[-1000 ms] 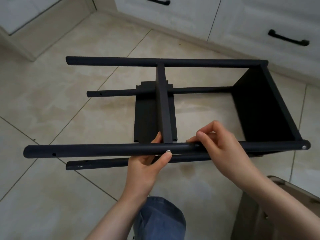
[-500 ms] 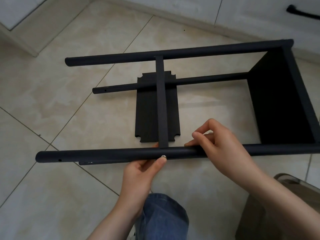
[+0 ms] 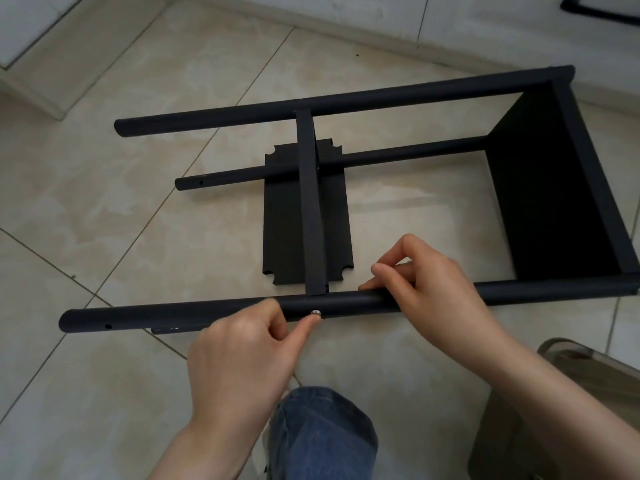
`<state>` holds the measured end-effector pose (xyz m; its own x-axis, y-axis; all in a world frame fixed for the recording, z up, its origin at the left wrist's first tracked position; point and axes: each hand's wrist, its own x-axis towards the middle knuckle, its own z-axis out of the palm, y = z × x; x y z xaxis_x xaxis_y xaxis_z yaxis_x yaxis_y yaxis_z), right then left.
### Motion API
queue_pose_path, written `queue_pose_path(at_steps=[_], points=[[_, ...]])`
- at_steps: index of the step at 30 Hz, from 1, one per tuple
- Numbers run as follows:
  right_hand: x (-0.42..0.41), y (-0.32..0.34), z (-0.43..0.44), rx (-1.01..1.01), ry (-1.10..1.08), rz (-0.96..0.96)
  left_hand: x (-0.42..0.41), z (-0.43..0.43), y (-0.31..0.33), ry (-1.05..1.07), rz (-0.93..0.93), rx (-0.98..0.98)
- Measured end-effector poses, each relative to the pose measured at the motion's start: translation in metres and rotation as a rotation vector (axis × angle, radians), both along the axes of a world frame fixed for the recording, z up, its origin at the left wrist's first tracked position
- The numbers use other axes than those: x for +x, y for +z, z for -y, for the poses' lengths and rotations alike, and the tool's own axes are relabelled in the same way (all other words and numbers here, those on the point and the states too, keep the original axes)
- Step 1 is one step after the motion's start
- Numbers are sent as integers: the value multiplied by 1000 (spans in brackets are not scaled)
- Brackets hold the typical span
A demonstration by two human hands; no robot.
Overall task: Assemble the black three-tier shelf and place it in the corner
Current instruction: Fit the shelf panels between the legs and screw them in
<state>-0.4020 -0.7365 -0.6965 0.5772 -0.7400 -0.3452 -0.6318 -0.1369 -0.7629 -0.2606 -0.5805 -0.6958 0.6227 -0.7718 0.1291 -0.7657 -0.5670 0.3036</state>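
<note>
Our right grip [image 3: 433, 289] clamps the long black round metal post [image 3: 346, 304], lying left to right, just right of the small silver screw [image 3: 315, 312] our curled left grip [image 3: 242, 344] thumbs.

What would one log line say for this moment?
left hand: thumb tip on screw in near pole | right hand: grips near pole | shelf frame: on its side on floor

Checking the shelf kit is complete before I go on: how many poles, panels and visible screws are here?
pole: 4
panel: 3
screw: 1
Total: 8
</note>
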Motion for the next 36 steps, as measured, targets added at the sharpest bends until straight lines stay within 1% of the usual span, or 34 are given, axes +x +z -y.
queue_pose_path(at_steps=[2, 3, 5, 8, 11, 13, 15, 17, 21, 23, 27, 30, 34, 36], points=[[0, 0, 1, -2, 6, -6, 6, 1, 0, -168, 120, -83], [0, -1, 2, -1, 9, -8, 11, 2, -1, -243, 150, -101], [1, -1, 3, -3, 12, -9, 24, 7, -4, -332, 103, -82], [1, -2, 5, -4, 12, -1, 41, 16, -2, -464, -18, 37], [2, -2, 7, 10, 18, 10, 58, 29, 1, -612, -73, 204], [3, -2, 9, 24, 25, 9, 69, 39, 2, -666, -81, 280], [4, -2, 11, 32, 35, 4, 78, 46, 1, -694, -97, 337], [4, -2, 11, 29, 36, 4, 83, 50, -2, -718, -139, 350], [4, -1, 11, 52, 40, 14, 83, 48, -7, -712, -253, 269], [2, -1, 11, 81, 50, 17, 81, 44, -9, -711, -276, 240], [-3, -1, 8, 182, 80, 0, 72, 30, -13, -721, -252, 205], [-3, -3, 7, 274, 112, -57, 65, 17, -15, -724, -236, 179], [5, -10, 13, 388, 209, -153, 59, 8, -19, -724, -215, 164], [12, -14, 17, 462, 254, -150, 57, 5, -21, -721, -214, 148]])
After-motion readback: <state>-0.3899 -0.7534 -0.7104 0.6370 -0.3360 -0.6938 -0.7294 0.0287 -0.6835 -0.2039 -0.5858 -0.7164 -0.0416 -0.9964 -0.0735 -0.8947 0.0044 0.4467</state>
